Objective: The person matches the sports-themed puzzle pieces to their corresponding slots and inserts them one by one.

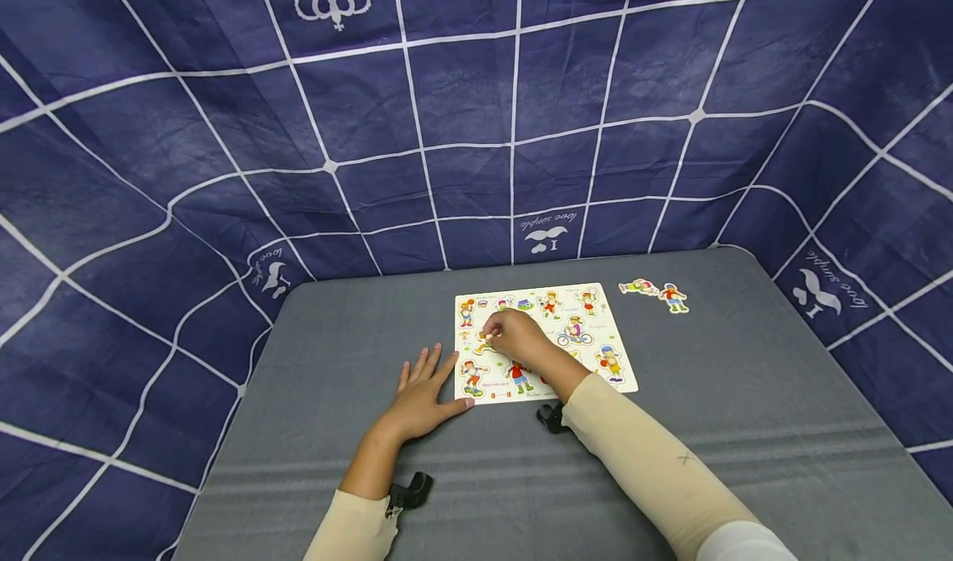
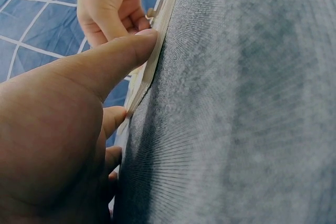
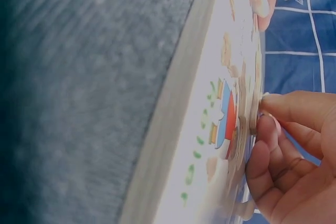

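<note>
A white wooden puzzle board [image 1: 627, 381] with printed sports figures lies on the grey table. My right hand [image 1: 515, 335] is over its left half, thumb and fingertips pinching a small puzzle piece [image 1: 482, 347] by its knob. In the right wrist view this piece [image 3: 255, 109] stands edge-on, close against the board's face. My left hand [image 1: 421, 400] rests palm down with spread fingers at the board's left side. Its thumb [image 2: 126, 51] touches the board's near edge by the corner. Several figure pieces, such as the cyclist [image 1: 575, 332], sit in the board.
Two loose puzzle pieces lie right of the board: a lying figure [image 1: 639, 286] and a standing figure in a blue cap [image 1: 673, 298]. The grey tabletop [image 1: 335, 354] ends at a blue curtain [image 1: 469, 180] with white lines. Black wrist cameras [image 1: 411, 491] are strapped to both wrists.
</note>
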Demonstrator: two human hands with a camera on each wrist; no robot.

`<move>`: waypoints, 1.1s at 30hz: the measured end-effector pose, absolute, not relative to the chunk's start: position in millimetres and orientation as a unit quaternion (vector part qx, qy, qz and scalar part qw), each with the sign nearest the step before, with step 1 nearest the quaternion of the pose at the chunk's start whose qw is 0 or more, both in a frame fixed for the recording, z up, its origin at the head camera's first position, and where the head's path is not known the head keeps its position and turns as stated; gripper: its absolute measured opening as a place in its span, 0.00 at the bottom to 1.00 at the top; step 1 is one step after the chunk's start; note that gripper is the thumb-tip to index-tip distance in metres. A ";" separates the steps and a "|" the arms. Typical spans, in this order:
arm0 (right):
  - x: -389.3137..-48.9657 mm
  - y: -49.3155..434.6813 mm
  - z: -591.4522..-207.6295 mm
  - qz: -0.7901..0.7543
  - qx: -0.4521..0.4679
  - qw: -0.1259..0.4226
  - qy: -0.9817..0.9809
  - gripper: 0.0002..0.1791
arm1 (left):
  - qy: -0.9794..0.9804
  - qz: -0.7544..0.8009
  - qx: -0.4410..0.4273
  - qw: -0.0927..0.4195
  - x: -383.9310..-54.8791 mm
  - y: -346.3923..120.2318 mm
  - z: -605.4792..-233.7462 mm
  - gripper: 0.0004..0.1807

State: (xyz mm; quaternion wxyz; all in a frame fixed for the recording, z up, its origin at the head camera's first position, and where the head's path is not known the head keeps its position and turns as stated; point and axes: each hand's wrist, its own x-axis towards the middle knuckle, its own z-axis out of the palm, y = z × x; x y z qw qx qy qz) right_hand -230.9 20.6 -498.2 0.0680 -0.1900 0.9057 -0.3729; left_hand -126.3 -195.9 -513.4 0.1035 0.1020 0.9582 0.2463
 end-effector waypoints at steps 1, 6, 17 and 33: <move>-231.2 20.1 -498.3 -0.368 -0.193 0.067 0.907 0.05 | 0.958 0.246 0.102 0.104 -126.4 -195.9 -513.2 0.50; -230.6 19.5 -498.1 -0.349 -0.199 0.066 0.913 0.06 | 0.958 0.246 0.103 0.108 -126.3 -195.3 -512.4 0.50; -231.1 19.2 -499.0 -0.344 -0.195 0.070 0.916 0.07 | 0.958 0.246 0.103 0.105 -126.8 -194.3 -514.4 0.50; -227.2 32.5 -492.5 -0.461 -0.134 0.036 0.877 0.07 | 0.959 0.245 0.097 0.107 -127.0 -194.7 -515.2 0.51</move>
